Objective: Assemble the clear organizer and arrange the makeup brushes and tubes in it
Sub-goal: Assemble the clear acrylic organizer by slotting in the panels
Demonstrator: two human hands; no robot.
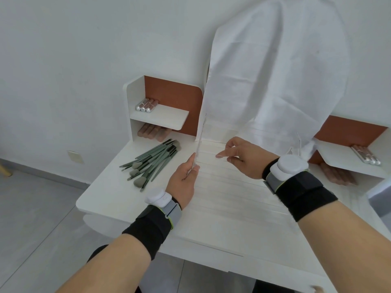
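- Two hands of yours work at the middle of the frame, above the white desk point(110, 197).
- Your left hand point(183, 180) pinches the lower end of a thin clear organizer panel point(200, 142) between thumb and fingers; the panel stands on edge, almost upright, and runs up toward the white cloth point(275, 70).
- Your right hand point(243, 157) pinches a second clear piece point(222, 155) with thumb and forefinger; only its bright edge shows, so you cannot tell its shape.
- The two clear pieces are near one another but apart.
- Each wrist carries a black strap with a white puck-shaped device point(157, 196); no writing on either can be read.
- Left of centre, a heap of green makeup brushes point(151, 163) lies on the desk, bristle heads toward the lower left.
- On the upper shelf point(165, 117) of the left cubby, silver-capped tubes point(146, 105) lie side by side; more pinkish tubes point(151, 132) lie beneath that shelf.
- At the right edge of the frame, further silver-capped tubes point(366, 154) rest on another shelf, with pinkish ones point(338, 175) under it.
- The white cloth hangs over something tall in the upper right and reaches down to the desk behind your hands.
- No brand or label is legible anywhere.
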